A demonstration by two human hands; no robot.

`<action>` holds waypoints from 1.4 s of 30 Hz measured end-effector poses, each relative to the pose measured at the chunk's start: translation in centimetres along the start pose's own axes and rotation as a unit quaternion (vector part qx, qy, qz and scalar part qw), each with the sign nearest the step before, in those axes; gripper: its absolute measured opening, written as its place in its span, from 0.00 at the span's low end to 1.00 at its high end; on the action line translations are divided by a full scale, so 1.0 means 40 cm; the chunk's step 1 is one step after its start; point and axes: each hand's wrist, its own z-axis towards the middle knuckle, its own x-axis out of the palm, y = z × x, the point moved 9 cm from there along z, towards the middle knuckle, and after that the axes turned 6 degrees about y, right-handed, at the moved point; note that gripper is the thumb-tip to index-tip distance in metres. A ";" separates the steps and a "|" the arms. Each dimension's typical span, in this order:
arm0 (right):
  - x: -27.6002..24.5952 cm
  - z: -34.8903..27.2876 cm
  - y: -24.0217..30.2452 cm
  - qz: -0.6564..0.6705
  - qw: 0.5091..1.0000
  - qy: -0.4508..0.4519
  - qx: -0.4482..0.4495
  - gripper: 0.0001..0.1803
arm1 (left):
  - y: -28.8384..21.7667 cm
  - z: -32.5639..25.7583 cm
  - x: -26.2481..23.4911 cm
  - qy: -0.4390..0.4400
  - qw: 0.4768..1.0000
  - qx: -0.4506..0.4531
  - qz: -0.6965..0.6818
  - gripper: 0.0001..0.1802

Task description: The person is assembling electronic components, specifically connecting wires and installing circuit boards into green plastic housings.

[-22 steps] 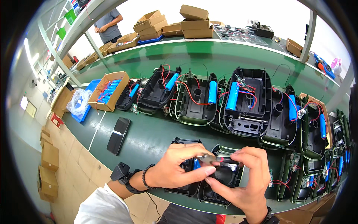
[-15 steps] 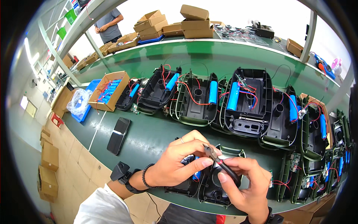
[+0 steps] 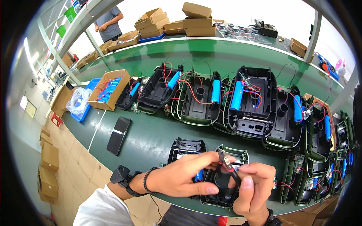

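A pair of cutting pliers (image 3: 228, 162) with dark, red-marked handles points up and away, its handles slightly spread. My right hand (image 3: 253, 188) grips one handle between thumb and fingers. Close beside the tool, my left hand (image 3: 181, 177) has its thumb stretched out apart from the index finger, which reaches to the pliers; its other fingertips are hidden. Below both hands lies a black plastic housing half (image 3: 234, 151) with a round part inside. Another black housing half (image 3: 188, 145), with a blue battery cell (image 3: 198, 176) in or beside it, is partly covered by my left hand.
Black housings (image 3: 198, 107) with blue cells and red wires line the bench behind, and more housings (image 3: 299, 180) crowd the right. A phone (image 3: 119, 135) lies left, near a carton of blue cells (image 3: 109, 90) and a blue tray (image 3: 81, 115). A person (image 3: 109, 24) stands beyond the bench.
My left thumb and fingers have come off the pliers' head and the hand has lowered a little. The pliers have turned more upright and their handles have spread, still in my right hand.
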 end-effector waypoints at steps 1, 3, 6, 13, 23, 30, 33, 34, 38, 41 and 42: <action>0.011 0.000 0.004 0.008 0.999 0.011 -0.036 0.12 | 0.007 -0.001 0.015 0.008 1.000 0.002 -0.017 0.49; 0.035 -0.001 -0.005 0.069 0.995 0.043 -0.049 0.16 | 0.011 -0.003 0.042 0.014 0.999 0.004 -0.034 0.53; 0.040 0.008 -0.002 0.151 0.988 0.021 -0.019 0.18 | -0.007 -0.005 0.053 0.014 0.999 0.026 -0.030 0.59; 0.041 0.027 -0.010 0.114 0.990 0.077 -0.004 0.34 | -0.031 0.000 0.044 -0.055 0.994 0.062 0.074 0.53; -0.023 0.032 -0.028 0.155 0.986 -0.004 0.064 0.20 | -0.035 -0.001 0.055 -0.038 0.993 0.062 0.094 0.37; -0.029 0.044 -0.015 0.167 0.985 0.029 0.031 0.18 | -0.039 -0.001 0.051 -0.028 0.995 0.032 0.091 0.37; -0.035 0.038 -0.020 0.147 0.988 0.002 0.043 0.17 | -0.055 -0.004 0.045 -0.048 0.984 0.078 0.151 0.40; -0.037 0.038 -0.019 0.139 0.990 0.002 0.040 0.17 | -0.052 -0.006 0.046 -0.049 0.984 0.075 0.152 0.39; -0.039 0.041 -0.012 0.130 0.991 0.001 0.026 0.16 | -0.048 -0.008 0.045 -0.051 0.984 0.070 0.157 0.39; -0.041 0.040 -0.012 0.125 0.992 -0.003 0.013 0.16 | -0.048 -0.007 0.044 -0.043 0.984 0.069 0.159 0.39; -0.041 0.040 -0.012 0.125 0.992 -0.003 0.013 0.16 | -0.047 -0.007 0.045 -0.043 0.984 0.069 0.159 0.39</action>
